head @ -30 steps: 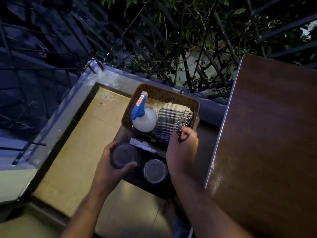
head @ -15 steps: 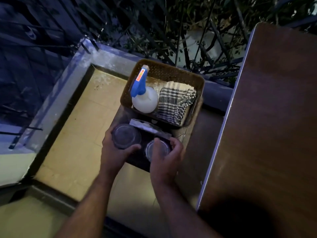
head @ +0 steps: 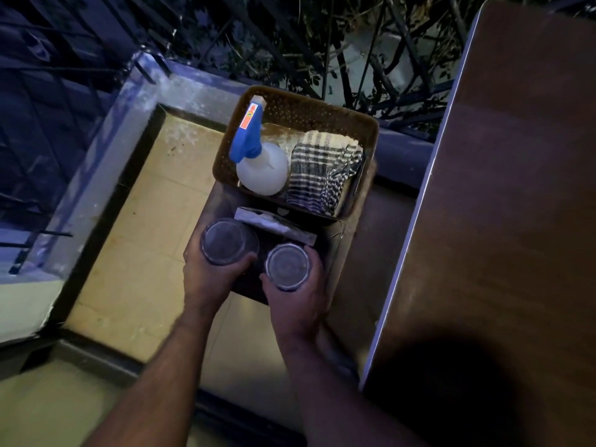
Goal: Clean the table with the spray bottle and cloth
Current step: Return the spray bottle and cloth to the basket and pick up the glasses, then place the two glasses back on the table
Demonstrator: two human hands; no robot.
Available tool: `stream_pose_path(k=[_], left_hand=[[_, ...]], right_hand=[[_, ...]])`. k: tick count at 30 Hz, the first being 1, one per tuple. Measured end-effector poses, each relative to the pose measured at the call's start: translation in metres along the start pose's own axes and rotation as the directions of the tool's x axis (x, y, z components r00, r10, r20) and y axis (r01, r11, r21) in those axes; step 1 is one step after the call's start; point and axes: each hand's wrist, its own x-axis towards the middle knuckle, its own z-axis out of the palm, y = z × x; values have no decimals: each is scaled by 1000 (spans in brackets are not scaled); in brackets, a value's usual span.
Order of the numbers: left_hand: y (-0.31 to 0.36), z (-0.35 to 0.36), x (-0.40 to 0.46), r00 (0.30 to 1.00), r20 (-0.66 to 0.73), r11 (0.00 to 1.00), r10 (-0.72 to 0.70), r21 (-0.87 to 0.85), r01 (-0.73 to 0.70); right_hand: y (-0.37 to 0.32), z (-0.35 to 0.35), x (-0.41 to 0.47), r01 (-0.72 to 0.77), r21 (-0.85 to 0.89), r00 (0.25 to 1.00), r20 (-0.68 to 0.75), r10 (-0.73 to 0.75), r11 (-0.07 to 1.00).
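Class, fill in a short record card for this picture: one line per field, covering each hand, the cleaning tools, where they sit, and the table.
left hand: wrapped around a clear glass
right hand: wrapped around a second clear glass
spray bottle: white body, blue trigger head, standing in the basket
cloth: checked, folded, beside the bottle in the basket
basket: brown, perforated, on a dark stand
table: brown wooden top, to the right, nothing visible on it
cleaning: not yet begun

Spray bottle (head: 262, 171) left of cloth (head: 322, 171) in basket (head: 322, 106); table (head: 516, 188) at right.
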Motion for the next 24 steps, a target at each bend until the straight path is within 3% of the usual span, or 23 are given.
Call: stream_pose_path(k=[7, 12, 18, 24], left_hand=[[20, -9, -33, 990, -99, 991, -96, -104, 86], [77, -31, -63, 980, -168, 981, -105, -178, 75], [170, -44, -95, 968, -248, 988, 35, -137, -71], [255, -23, -134, 947, -245, 958, 208, -146, -248]], right_hand=[[-27, -25, 3, 125, 46, 991, 33, -127, 991], [-74, -71, 6, 190, 109, 973, 113, -202, 976], [-138, -148, 27, 216, 144, 957, 163, -238, 966], [-149, -251, 71, 323, 169, 928, 135, -346, 931]])
